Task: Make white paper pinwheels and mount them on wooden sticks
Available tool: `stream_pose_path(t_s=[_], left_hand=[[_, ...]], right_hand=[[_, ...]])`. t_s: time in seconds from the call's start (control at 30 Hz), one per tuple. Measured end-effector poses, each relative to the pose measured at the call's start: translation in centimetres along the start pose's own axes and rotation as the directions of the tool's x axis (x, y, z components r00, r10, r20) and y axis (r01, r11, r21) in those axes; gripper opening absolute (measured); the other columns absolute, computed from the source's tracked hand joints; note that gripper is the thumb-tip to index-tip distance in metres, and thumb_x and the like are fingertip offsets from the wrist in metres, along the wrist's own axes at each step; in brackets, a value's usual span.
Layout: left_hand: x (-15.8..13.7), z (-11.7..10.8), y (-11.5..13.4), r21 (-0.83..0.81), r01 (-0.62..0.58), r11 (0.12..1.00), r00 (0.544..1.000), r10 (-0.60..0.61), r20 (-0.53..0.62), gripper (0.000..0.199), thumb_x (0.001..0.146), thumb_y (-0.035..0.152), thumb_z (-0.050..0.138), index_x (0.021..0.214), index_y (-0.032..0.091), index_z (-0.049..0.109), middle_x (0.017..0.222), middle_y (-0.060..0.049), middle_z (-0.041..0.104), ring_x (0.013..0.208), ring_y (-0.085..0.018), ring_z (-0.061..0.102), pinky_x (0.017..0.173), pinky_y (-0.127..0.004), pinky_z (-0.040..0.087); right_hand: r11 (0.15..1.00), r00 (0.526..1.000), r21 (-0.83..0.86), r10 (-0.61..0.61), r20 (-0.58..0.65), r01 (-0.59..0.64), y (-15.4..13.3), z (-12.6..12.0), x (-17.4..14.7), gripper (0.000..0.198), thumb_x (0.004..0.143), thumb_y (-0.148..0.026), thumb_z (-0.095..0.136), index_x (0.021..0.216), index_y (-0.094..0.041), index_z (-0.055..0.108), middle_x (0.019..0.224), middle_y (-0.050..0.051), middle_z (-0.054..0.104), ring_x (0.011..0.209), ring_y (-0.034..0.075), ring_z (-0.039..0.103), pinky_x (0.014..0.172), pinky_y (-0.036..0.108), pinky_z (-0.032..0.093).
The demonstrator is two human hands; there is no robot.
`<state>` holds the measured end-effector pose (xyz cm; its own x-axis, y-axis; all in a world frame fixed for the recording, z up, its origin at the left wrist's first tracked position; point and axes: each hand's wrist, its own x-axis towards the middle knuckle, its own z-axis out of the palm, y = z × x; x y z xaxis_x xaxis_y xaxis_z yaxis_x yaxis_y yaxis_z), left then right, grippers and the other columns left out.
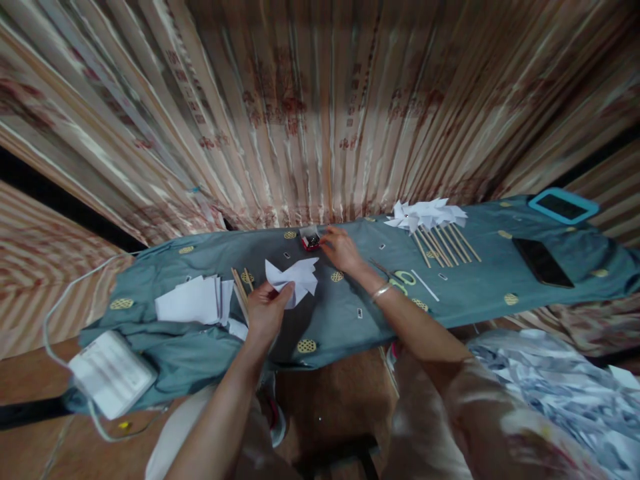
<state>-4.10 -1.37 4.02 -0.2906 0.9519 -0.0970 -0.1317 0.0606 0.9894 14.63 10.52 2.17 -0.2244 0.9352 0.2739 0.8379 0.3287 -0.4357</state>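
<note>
My left hand (267, 310) pinches a white folded-paper pinwheel head (295, 277) between thumb and fingers, above the cloth. Beyond it stands a small red box (311, 240) with its lid up and small dark pieces inside, perhaps pushpins. My right hand (341, 248), a bangle on its wrist, is at the box's right side with fingertips drawn together. Whatever lies between those fingertips is too small to make out. Several wooden sticks (241, 290) lie beside my left hand, next to a stack of white paper pieces (193, 300).
Finished paper pinwheels on sticks (430, 215) lie at the right. Scissors (401, 280) with pale green handles are near my right forearm. A black phone (543, 262), a blue-framed device (564, 205) and a white corded box (113, 373) rest on the green-blue cloth (345, 333). A striped curtain hangs behind.
</note>
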Motion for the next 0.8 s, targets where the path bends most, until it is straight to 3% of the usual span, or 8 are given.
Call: stream_pose_path(t_s=[0.13,0.3,0.8], left_hand=[[0.8,-1.5,0.7,-0.017,-0.041,0.999,0.994,0.039,-0.1,0.035,0.046,0.039,0.087,0.068,0.015,0.073,0.069,-0.003,0.073,0.066,-0.018,0.066,0.067,-0.031,0.053],[0.9,-2.5,1.1,-0.038,-0.074,0.997,0.988,0.068,-0.136,0.027,0.05,0.034,0.085,0.066,0.017,0.072,0.07,-0.001,0.074,0.068,-0.018,0.067,0.07,-0.032,0.055],[0.3,-2.6,2.1,-0.046,-0.097,0.994,0.988,0.091,-0.127,0.027,0.053,0.036,0.085,0.069,0.018,0.073,0.07,-0.001,0.074,0.076,-0.021,0.07,0.079,-0.035,0.057]], right_hand=[[0.963,0.979,-0.225,-0.111,0.173,0.149,-0.7,0.5,4.0,0.028,0.089,-0.013,0.052,0.101,-0.015,0.078,0.135,0.016,0.06,0.131,0.027,0.05,0.111,0.038,0.037],[0.933,0.955,-0.296,-0.124,0.27,0.204,-1.0,1.3,5.8,0.025,0.082,-0.011,0.06,0.099,-0.012,0.078,0.133,0.017,0.06,0.132,0.029,0.046,0.109,0.039,0.038],[0.913,0.944,-0.324,-0.151,0.294,0.247,-0.8,2.6,6.6,0.025,0.081,-0.008,0.061,0.099,-0.012,0.077,0.129,0.016,0.064,0.129,0.029,0.05,0.108,0.036,0.04]])
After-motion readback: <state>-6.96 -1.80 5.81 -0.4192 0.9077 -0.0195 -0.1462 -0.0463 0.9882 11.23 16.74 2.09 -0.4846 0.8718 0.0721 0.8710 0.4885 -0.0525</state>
